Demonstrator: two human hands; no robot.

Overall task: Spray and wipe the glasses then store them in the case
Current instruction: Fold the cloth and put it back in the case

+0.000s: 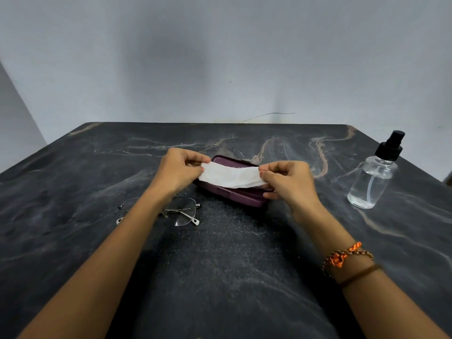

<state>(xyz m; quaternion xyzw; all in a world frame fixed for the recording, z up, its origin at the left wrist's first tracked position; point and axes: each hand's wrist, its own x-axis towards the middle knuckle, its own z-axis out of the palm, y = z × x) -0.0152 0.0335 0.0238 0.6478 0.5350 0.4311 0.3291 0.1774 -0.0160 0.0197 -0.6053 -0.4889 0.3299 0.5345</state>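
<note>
Both bare forearms stretched forward, left hand [179,168] and right hand [291,183] raised level and well apart, fingers [197,170] of each pinched shut on one end of a white tissue [231,176]; bracelets [347,261] around right wrist

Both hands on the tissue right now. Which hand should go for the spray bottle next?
Right, probably. The spray bottle stands upright at the table's right side, nearest the right hand. The left hand is across the purple case from it, closer to the glasses, and can keep the tissue.
</note>
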